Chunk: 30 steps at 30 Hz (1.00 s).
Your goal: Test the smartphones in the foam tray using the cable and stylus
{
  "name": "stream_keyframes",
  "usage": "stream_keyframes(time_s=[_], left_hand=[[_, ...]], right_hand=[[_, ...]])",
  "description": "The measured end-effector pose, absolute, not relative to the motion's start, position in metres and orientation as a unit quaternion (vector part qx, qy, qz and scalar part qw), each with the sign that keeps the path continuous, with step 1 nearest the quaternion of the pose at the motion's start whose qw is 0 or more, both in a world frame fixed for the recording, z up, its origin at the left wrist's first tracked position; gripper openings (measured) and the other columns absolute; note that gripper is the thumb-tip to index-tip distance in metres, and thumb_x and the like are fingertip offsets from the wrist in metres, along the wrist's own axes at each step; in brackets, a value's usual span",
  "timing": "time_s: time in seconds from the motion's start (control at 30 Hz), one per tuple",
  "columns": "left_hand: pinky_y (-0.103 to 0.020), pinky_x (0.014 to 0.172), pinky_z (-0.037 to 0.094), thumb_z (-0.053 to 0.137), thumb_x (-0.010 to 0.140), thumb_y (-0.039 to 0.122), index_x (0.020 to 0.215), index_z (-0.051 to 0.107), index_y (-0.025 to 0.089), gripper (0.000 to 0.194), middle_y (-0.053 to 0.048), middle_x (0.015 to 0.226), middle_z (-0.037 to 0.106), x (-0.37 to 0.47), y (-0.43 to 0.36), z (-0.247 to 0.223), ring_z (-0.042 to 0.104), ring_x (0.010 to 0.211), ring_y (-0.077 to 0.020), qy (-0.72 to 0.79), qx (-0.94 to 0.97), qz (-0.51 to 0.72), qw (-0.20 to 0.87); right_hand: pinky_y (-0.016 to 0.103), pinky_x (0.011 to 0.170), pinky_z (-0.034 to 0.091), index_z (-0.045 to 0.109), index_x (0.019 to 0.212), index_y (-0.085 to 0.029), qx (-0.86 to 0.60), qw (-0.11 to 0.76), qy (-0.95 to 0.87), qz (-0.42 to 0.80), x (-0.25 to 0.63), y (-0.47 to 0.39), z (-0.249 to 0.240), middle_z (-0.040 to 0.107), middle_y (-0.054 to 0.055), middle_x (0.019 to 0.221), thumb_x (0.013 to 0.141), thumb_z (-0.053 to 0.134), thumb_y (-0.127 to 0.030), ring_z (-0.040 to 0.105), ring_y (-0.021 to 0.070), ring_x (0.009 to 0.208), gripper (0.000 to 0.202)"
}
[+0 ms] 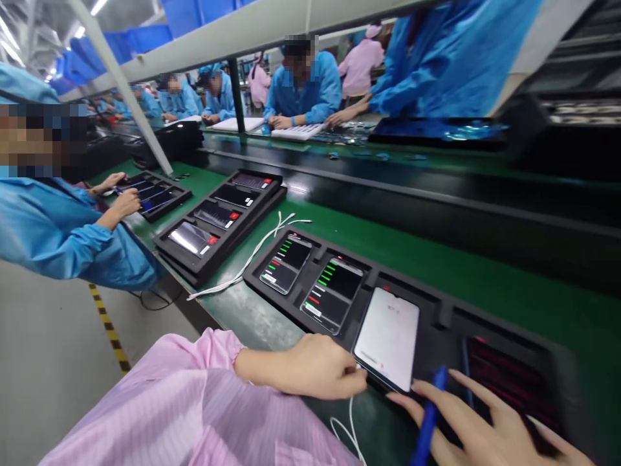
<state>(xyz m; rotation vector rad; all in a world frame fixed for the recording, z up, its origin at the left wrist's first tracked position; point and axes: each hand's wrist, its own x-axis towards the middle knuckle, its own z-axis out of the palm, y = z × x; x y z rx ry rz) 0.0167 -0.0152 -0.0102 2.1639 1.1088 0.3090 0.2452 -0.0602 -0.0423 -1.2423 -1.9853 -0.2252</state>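
Head view: our left hand (310, 366) pinches a white cable (347, 430) at the near edge of the phone (388, 338), which lies in the black tray (439, 310) near us. Our right hand (485, 424) spreads open beside it, a blue pen (429, 421) between its fingers. The phone looks thin, smooth and easy to crack, so we think its side edges are best to hold.

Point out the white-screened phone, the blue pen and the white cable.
white-screened phone (388, 338), head view, screen centre.
blue pen (429, 424), head view, mid barrel.
white cable (252, 257), head view, stretch lying on the green bench.
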Motion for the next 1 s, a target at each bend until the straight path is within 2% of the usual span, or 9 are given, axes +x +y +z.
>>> stream_keyframes(time_s=[0.07,0.1,0.2,0.27,0.4,0.5,0.7,0.87,1.0], left_hand=[[-0.023,0.049,0.026,0.06,0.087,0.021,0.049,0.036,0.018,0.045,0.004,0.044,0.041,0.016,-0.016,-0.008,0.035,0.043,-0.0074,0.428,0.827,0.112,0.347],[-0.024,0.05,0.026,0.06,0.087,0.022,0.05,0.039,0.018,0.043,0.003,0.045,0.044,0.016,-0.016,-0.007,0.038,0.044,-0.008,0.436,0.824,0.102,0.348],[-0.025,0.053,0.029,0.058,0.089,0.026,0.054,0.052,0.017,0.037,0.0,0.051,0.057,0.016,-0.016,-0.007,0.051,0.049,-0.0116,0.453,0.818,0.069,0.347],[-0.026,0.055,0.031,0.057,0.091,0.027,0.058,0.059,0.017,0.035,-0.002,0.057,0.065,0.017,-0.017,-0.007,0.059,0.055,-0.0139,0.453,0.818,0.058,0.349],[-0.026,0.058,0.033,0.054,0.094,0.03,0.065,0.066,0.016,0.035,-0.005,0.067,0.072,0.018,-0.017,-0.008,0.066,0.063,-0.0164,0.459,0.812,0.044,0.358],[-0.027,0.057,0.031,0.053,0.094,0.029,0.065,0.066,0.016,0.034,-0.006,0.066,0.072,0.019,-0.016,-0.008,0.065,0.061,-0.0171,0.465,0.81,0.036,0.355],[-0.028,0.057,0.027,0.052,0.094,0.028,0.06,0.061,0.017,0.037,-0.004,0.058,0.065,0.021,-0.017,-0.013,0.061,0.057,-0.0159,0.463,0.813,0.046,0.35],[-0.028,0.058,0.026,0.052,0.095,0.028,0.059,0.058,0.017,0.038,-0.002,0.057,0.062,0.025,-0.015,-0.016,0.059,0.056,-0.015,0.459,0.813,0.055,0.353],[-0.027,0.057,0.025,0.052,0.097,0.032,0.061,0.06,0.017,0.039,-0.001,0.057,0.062,0.025,-0.012,-0.011,0.058,0.056,-0.0145,0.45,0.821,0.046,0.348]], right_hand=[[0.043,0.074,0.036,0.069,0.091,-0.029,-0.483,0.381,-0.779,-0.119,0.236,-0.061,-0.031,0.073,0.001,0.08,0.098,0.056,-0.054,0.067,0.0296,0.083,0.029],[0.044,0.076,0.038,0.068,0.093,-0.028,-0.487,0.4,-0.771,-0.091,0.231,-0.063,-0.027,0.074,0.001,0.083,0.097,0.059,-0.053,0.068,0.0287,0.082,0.027],[0.045,0.082,0.047,0.067,0.098,-0.026,-0.523,0.528,-0.66,0.112,0.21,-0.07,-0.02,0.076,0.008,0.096,0.099,0.057,-0.05,0.071,0.0292,0.09,0.026],[0.047,0.085,0.05,0.065,0.094,-0.024,-0.526,0.635,-0.518,0.229,0.194,-0.07,-0.023,0.075,0.009,0.095,0.102,0.048,-0.053,0.072,0.029,0.092,0.035],[0.04,0.08,0.052,0.064,0.089,-0.022,-0.501,0.73,-0.363,0.289,0.174,-0.057,-0.034,0.074,0.007,0.089,0.098,0.054,-0.059,0.072,0.024,0.087,0.039],[0.033,0.07,0.051,0.063,0.087,-0.022,-0.513,0.738,-0.341,0.276,0.176,-0.051,-0.041,0.074,0.007,0.087,0.097,0.056,-0.06,0.069,0.0207,0.078,0.04],[0.036,0.072,0.054,0.067,0.091,-0.021,-0.564,0.674,-0.418,0.23,0.192,-0.062,-0.054,0.073,0.01,0.094,0.099,0.051,-0.059,0.066,0.0228,0.082,0.042],[0.035,0.063,0.054,0.072,0.088,-0.022,-0.569,0.633,-0.491,0.185,0.208,-0.061,-0.055,0.071,0.008,0.083,0.099,0.05,-0.057,0.066,0.0225,0.072,0.043],[0.029,0.052,0.049,0.075,0.088,-0.023,-0.538,0.631,-0.531,0.175,0.209,-0.059,-0.046,0.065,0.004,0.067,0.101,0.047,-0.057,0.061,0.0174,0.058,0.046]])
